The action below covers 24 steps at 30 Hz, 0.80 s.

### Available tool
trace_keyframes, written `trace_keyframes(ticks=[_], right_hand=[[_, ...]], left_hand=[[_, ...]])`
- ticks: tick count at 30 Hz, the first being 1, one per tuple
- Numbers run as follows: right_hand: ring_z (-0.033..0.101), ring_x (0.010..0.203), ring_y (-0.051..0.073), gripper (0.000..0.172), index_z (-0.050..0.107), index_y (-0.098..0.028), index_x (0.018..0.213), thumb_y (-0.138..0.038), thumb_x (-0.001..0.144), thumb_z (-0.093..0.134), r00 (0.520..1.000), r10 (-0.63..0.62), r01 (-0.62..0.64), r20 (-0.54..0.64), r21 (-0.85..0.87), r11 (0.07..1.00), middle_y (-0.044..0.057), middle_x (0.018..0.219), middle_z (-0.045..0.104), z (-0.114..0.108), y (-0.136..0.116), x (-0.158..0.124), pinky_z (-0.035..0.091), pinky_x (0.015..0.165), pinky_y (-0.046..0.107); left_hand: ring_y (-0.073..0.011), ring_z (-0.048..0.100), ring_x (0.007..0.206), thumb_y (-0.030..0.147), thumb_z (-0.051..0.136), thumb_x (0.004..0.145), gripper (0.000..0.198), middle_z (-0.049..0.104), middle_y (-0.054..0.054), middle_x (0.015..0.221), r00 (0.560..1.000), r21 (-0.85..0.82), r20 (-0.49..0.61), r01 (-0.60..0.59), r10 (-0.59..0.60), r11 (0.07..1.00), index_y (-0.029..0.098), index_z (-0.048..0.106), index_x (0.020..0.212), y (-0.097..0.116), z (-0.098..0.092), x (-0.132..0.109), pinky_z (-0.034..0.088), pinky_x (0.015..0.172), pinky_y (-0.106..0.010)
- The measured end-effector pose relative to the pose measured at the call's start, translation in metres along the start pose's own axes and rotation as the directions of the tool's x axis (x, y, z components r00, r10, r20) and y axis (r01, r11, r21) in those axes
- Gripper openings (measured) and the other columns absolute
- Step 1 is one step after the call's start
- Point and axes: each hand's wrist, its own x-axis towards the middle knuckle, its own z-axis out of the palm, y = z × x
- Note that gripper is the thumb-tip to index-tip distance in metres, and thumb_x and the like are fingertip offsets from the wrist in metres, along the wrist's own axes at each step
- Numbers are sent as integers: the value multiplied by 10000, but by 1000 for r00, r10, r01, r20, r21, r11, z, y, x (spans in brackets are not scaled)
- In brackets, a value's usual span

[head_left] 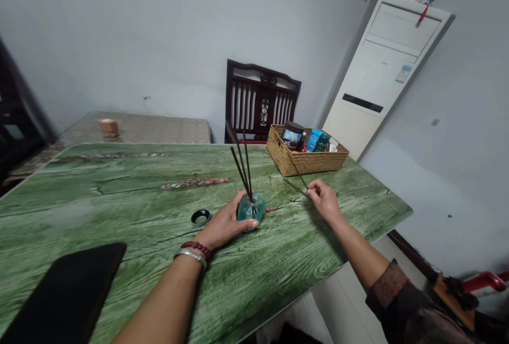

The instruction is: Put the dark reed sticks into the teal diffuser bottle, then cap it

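Note:
My left hand [228, 222] is wrapped around a teal glass reed diffuser bottle [254, 210], which stands upright on the green table. Several dark reed sticks [243, 173] rise from its neck, leaning to the left. To the right, my right hand [324, 200] pinches two dark reed sticks [296, 187] between thumb and fingers, their far ends spread apart over the table. A small round black-and-silver cap [201, 218] lies left of the bottle, near my left hand.
A woven basket [314, 164] with jars and bottles stands at the table's far right. A black flat object [67, 285] lies on the green table [159, 264] at the near left. Behind are a dark wooden chair [262, 87] and a lower table with an orange-brown cup [108, 128].

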Motion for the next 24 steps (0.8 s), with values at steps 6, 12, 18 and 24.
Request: trace_keyframes(ticks=[6,12,18,24], right_hand=[[621,664,137,290,623,-190,1024,-325,776,688,989,24,65,-143,589,806,-3,784,699,-2,-70,27,491,643,259],[670,705,148,219,574,-210,900,-339,784,707,987,-53,154,-153,784,601,1,828,716,10,-138,31,571,685,301],[670,743,149,181,577,-223,879,-343,801,688,985,-154,165,-82,726,668,-5,821,692,40,-151,26,572,707,295],[659,736,149,96,603,-217,863,-289,813,642,984,-172,167,-42,549,819,-9,800,687,61,-138,18,539,717,280]], left_hand=[[-323,610,1192,448,756,686,747,654,-112,1295,999,3,-28,26,-26,1000,196,493,1338,4,0,-1,442,1044,-445],[-318,591,1211,458,752,690,764,629,-120,1329,1000,-22,-24,6,-6,1000,192,475,1351,3,1,0,426,1060,-449],[-313,601,1170,490,737,714,756,634,-111,1288,999,4,-14,-32,32,999,182,465,1348,-2,1,0,444,1028,-424],[-321,592,1167,515,726,728,767,626,-102,1276,998,6,-14,-64,64,998,185,447,1362,-8,3,2,456,1011,-422]])
